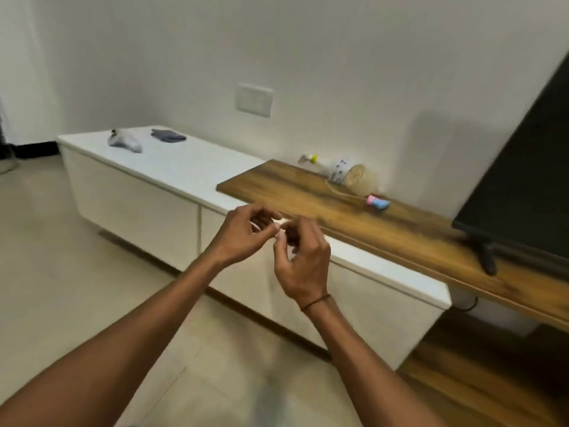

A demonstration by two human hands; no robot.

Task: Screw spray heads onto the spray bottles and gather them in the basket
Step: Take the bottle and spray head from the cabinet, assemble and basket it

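My left hand and my right hand meet fingertip to fingertip in front of the cabinet, fingers loosely curled, with no object visible in either. On the wooden shelf a white dotted basket lies tipped on its side, its woven bottom facing me. A spray head with a yellow collar pokes out at its left. A pink and blue spray head with a thin tube lies on the shelf to the basket's right. A white spray bottle lies on the white cabinet top, far left.
A folded grey cloth lies beside the white bottle on the white cabinet. A dark television stands on the shelf at the right, its foot near the front edge. A wall socket plate sits above the cabinet. Tiled floor lies below.
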